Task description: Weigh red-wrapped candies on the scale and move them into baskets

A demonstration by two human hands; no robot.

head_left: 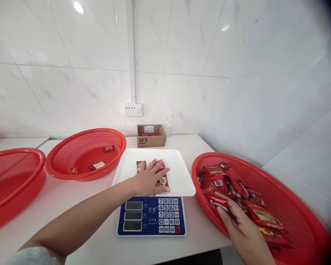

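My left hand [150,180] lies flat, fingers stretched out, on a small pile of red snack packets [163,180] in the white tray [182,173] of a blue digital scale [151,216]. My right hand [241,224] reaches into the red mesh basket [300,217] on the right. Its fingers rest among the red packets [238,191] heaped there, closing round one packet [220,203] at the near side.
Two more red mesh baskets stand at the left: one [85,152] holding a few packets, one [13,180] at the edge of view. A small cardboard box [151,136] sits against the tiled wall under a socket [133,109].
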